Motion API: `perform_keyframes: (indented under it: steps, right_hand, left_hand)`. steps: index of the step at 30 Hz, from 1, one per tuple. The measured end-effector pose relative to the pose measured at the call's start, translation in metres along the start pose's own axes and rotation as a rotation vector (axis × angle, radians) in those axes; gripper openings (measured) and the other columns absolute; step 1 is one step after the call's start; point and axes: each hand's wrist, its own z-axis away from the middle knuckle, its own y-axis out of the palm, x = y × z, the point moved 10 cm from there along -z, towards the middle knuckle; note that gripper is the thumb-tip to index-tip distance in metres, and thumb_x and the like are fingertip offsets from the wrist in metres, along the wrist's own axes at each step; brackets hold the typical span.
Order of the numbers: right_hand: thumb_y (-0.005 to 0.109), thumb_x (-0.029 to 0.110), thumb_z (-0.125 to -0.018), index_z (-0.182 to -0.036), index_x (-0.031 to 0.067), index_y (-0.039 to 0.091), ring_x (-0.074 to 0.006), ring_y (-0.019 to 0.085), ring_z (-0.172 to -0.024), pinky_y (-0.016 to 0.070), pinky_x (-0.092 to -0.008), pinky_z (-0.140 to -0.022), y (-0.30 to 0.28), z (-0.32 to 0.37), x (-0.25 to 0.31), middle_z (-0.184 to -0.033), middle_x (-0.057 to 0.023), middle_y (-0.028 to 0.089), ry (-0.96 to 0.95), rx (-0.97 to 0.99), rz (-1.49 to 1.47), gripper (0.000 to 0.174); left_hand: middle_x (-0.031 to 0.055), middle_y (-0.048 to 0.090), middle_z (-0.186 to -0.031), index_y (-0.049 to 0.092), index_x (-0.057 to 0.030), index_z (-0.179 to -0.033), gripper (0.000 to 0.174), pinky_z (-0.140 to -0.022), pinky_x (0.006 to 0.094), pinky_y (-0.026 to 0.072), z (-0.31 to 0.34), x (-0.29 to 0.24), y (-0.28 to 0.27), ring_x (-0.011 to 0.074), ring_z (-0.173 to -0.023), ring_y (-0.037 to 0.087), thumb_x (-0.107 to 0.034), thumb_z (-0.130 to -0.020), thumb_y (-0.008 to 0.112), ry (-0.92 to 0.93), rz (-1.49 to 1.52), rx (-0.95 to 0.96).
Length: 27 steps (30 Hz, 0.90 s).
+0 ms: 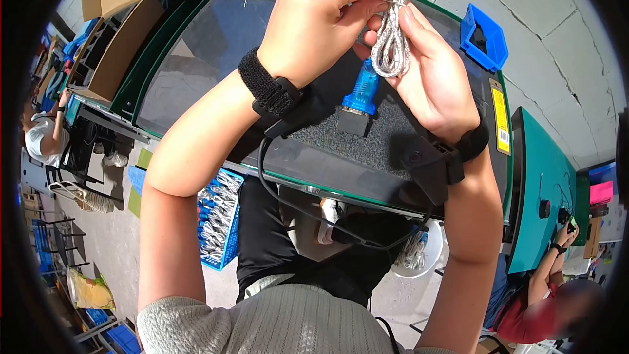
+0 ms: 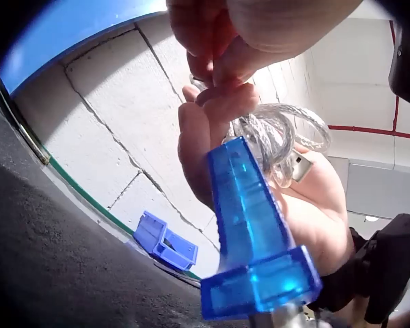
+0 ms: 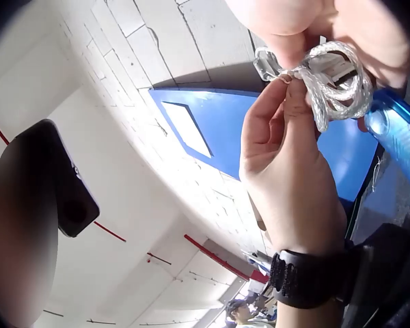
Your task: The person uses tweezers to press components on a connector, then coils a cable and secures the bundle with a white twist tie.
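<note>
**Silver coiled cable (image 1: 392, 46) pinched above the worktop (image 1: 196, 59)**

Your right hand (image 1: 432, 82) holds the coiled cable against its palm, fingers closed behind the loops. Your left hand (image 1: 314, 26) pinches the coil near its top between thumb and fingertips. The blue connector (image 1: 362, 92) hangs below both hands, off the worktop.

Wears black wrist straps (image 1: 268, 88), grey knit top (image 1: 282, 321), black trousers (image 1: 262, 236).

The coiled cable (image 1: 392, 39) has a clear, glossy plastic sheath over a silvery braid. Its connector (image 1: 362, 92) is translucent blue plastic, smooth and shiny, with a greyish metal end. The bench (image 1: 383, 144) top looks dark, matt and grainy. The wrist straps (image 1: 267, 88) are black woven cloth.
</note>
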Motion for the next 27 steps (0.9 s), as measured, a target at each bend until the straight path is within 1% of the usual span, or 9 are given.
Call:
perform_keyframes:
  steps: [2, 4, 11, 15, 18, 20, 21, 26, 27]
  right_hand:
    - [0.038, 0.021, -0.099, -0.116, 0.0053, 0.049, -0.0136, 0.059, -0.087, 0.0487, -0.0271, -0.075, 0.002, 0.000, -0.001, -0.099, -0.0038, 0.059, 0.000, 0.000, -0.010, 0.026]
    - [0.037, 0.022, -0.100, -0.116, 0.0056, 0.049, -0.0132, 0.057, -0.089, 0.0470, -0.0267, -0.076, 0.010, 0.000, 0.001, -0.100, -0.0030, 0.058, -0.041, 0.071, -0.026, 0.026]
    - [0.032, 0.023, -0.101, -0.120, 0.0060, 0.046, -0.0122, 0.054, -0.096, 0.0439, -0.0284, -0.085, 0.007, 0.001, 0.001, -0.107, -0.0025, 0.055, -0.029, 0.074, -0.088, 0.029]
    - [0.031, 0.022, -0.101, -0.124, 0.0078, 0.044, -0.0117, 0.053, -0.101, 0.0423, -0.0290, -0.089, 0.009, 0.001, 0.002, -0.111, -0.0019, 0.053, -0.061, 0.058, -0.121, 0.030]
    - [0.032, 0.021, -0.101, -0.125, 0.0091, 0.043, -0.0111, 0.053, -0.101, 0.0424, -0.0289, -0.089, 0.007, -0.002, 0.004, -0.112, -0.0012, 0.053, -0.090, 0.027, -0.090, 0.029]
    - [0.032, 0.021, -0.101, -0.125, 0.0097, 0.043, -0.0107, 0.053, -0.101, 0.0424, -0.0288, -0.088, 0.002, -0.001, 0.006, -0.112, -0.0008, 0.053, -0.108, 0.001, -0.081, 0.029]
    - [0.033, 0.021, -0.101, -0.125, 0.0099, 0.043, -0.0104, 0.053, -0.101, 0.0426, -0.0290, -0.088, 0.000, -0.001, 0.005, -0.111, -0.0005, 0.053, -0.098, 0.012, -0.095, 0.028]
    - [0.035, 0.023, -0.100, -0.120, 0.0091, 0.045, -0.0113, 0.056, -0.094, 0.0461, -0.0303, -0.081, -0.010, -0.003, 0.008, -0.103, -0.0007, 0.055, -0.090, -0.030, -0.067, 0.026]
    - [0.037, 0.026, -0.100, -0.129, 0.0109, 0.044, -0.0155, 0.058, -0.100, 0.0450, -0.0337, -0.088, -0.010, -0.008, 0.008, -0.112, -0.0036, 0.058, -0.077, 0.115, -0.105, 0.034]
  left_hand:
    - [0.0078, 0.065, -0.084, 0.066, -0.0030, -0.091, 0.017, -0.064, 0.0253, 0.0494, 0.001, -0.003, -0.001, 0.0171, -0.073, 0.063, 0.005, -0.077, 0.063, 0.022, -0.006, -0.017]
    - [0.0094, 0.065, -0.086, 0.066, -0.0024, -0.092, 0.019, -0.065, 0.0267, 0.0510, 0.001, -0.016, -0.001, 0.0205, -0.075, 0.065, 0.007, -0.076, 0.061, 0.147, -0.073, -0.009]
    - [0.0123, 0.064, -0.092, 0.064, -0.0015, -0.098, 0.024, -0.066, 0.0290, 0.0521, 0.010, -0.012, 0.014, 0.0236, -0.076, 0.065, 0.009, -0.078, 0.056, 0.139, -0.161, 0.083]
    - [0.0124, 0.064, -0.091, 0.063, -0.0008, -0.098, 0.022, -0.068, 0.0282, 0.0520, 0.010, -0.016, 0.009, 0.0238, -0.079, 0.065, 0.006, -0.078, 0.058, 0.177, -0.129, 0.035]
    - [0.0105, 0.065, -0.093, 0.064, 0.0009, -0.101, 0.020, -0.071, 0.0263, 0.0512, 0.011, -0.001, 0.014, 0.0189, -0.082, 0.065, 0.002, -0.081, 0.059, 0.037, -0.050, 0.095]
    - [0.0084, 0.066, -0.099, 0.064, 0.0021, -0.105, 0.021, -0.075, 0.0245, 0.0500, 0.017, 0.031, 0.028, 0.0132, -0.084, 0.063, -0.004, -0.085, 0.059, -0.294, 0.451, 0.140]
    - [0.0073, 0.065, -0.103, 0.061, 0.0020, -0.111, 0.025, -0.080, 0.0240, 0.0487, 0.019, 0.034, 0.034, 0.0101, -0.089, 0.061, -0.008, -0.088, 0.058, -0.369, 0.545, 0.199]
    - [0.0064, 0.064, -0.105, 0.056, 0.0005, -0.120, 0.032, -0.086, 0.0249, 0.0460, 0.022, 0.041, 0.048, 0.0101, -0.098, 0.058, -0.011, -0.089, 0.057, -0.420, 0.808, 0.250]
    - [0.0063, 0.064, -0.107, 0.056, 0.0003, -0.120, 0.032, -0.088, 0.0259, 0.0452, 0.021, 0.042, 0.051, 0.0104, -0.100, 0.058, -0.013, -0.091, 0.056, -0.419, 0.820, 0.276]
